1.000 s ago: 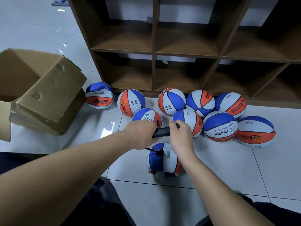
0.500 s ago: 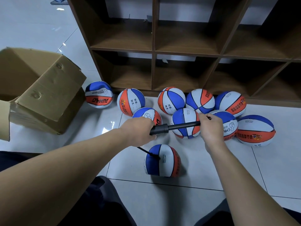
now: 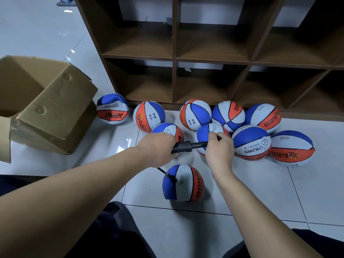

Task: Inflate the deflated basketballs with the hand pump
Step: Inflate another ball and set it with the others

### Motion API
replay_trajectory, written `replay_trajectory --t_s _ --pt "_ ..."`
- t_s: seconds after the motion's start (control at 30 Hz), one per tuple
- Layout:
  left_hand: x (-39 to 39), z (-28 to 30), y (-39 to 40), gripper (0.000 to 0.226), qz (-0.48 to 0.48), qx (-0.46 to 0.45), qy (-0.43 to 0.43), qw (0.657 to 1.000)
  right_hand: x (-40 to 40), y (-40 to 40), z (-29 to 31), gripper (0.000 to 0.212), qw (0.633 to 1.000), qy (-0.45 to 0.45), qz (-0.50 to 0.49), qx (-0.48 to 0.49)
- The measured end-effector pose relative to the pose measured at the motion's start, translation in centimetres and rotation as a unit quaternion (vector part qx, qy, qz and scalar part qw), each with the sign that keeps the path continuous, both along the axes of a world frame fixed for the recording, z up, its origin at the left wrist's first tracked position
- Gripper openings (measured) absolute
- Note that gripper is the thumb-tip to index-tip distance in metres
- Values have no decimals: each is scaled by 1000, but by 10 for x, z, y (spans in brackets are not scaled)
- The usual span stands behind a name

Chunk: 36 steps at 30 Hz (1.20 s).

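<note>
A black hand pump lies level above the floor. My left hand grips its barrel; my right hand grips the handle at the rod's end, with a short length of rod showing. A thin black hose runs down from the pump to the valve of a blue, white and orange basketball on the tiles below my hands. Several more basketballs of the same colours crowd behind it against the shelf's foot; some look flattened.
An open cardboard box lies tipped at the left. A brown wooden cubby shelf with bare compartments spans the back. My dark-trousered legs fill the lower corners, with white floor tiles between.
My right hand pulled the handle out to the right, then pushed it back in toward the barrel, so less rod shows now. The left hand and the ball on the hose barely moved.
</note>
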<state>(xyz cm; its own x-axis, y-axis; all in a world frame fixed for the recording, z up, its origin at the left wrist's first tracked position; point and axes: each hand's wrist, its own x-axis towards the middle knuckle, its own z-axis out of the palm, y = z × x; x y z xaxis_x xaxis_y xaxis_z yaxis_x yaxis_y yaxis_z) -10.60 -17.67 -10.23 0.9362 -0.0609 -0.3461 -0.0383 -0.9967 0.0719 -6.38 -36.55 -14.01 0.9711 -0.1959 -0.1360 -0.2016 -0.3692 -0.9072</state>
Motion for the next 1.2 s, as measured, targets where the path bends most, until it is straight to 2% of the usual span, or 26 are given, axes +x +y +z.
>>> replay_trajectory --t_s 0.33,0.53,0.77,1.0,1.2 --pt "1 -10 -2 21 -17 -7 -20 1000 -23 26 -4 42 997 9 77 -1" --pt "0 -10 -2 22 -20 -17 -16 1000 -23 27 -8 41 996 9 86 -4" --pt "-1 -5 -3 21 -34 -17 -12 999 -12 9 -10 42 991 67 115 15" --pt "0 -3 13 26 -43 10 14 999 8 -38 -17 30 993 104 4 48" --pt "0 -9 13 26 -52 33 5 998 5 -37 -26 34 989 107 -57 79"
